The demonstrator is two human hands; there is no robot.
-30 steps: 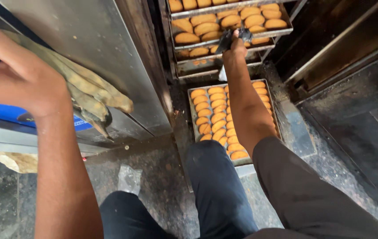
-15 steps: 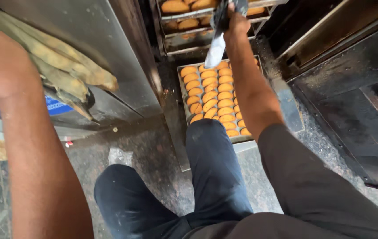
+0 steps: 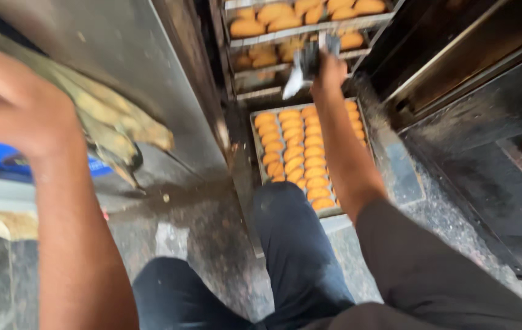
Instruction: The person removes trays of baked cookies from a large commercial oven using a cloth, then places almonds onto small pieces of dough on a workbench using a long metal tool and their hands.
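Lowered slightly, right hand [image 3: 329,68] grips cloth [image 3: 302,66] at rack tray [image 3: 297,30].

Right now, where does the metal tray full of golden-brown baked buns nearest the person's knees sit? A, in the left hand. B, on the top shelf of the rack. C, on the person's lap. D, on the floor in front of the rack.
D: the metal tray of golden-brown baked buns lies flat on the dark floor, below the metal rack shelves, under the right hand that grips a rag.
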